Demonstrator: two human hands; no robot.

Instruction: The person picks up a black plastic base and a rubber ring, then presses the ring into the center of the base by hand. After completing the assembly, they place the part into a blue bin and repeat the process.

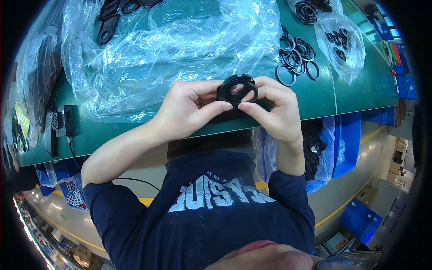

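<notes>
Green table [360,96]; both hands pinch round black part [237,91].

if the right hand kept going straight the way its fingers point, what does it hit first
The right hand points left toward the left hand, with the black round part pinched between them. It already touches that part, so that comes first; just beyond it are the left hand's fingertips. Depth is hard to judge.
</notes>
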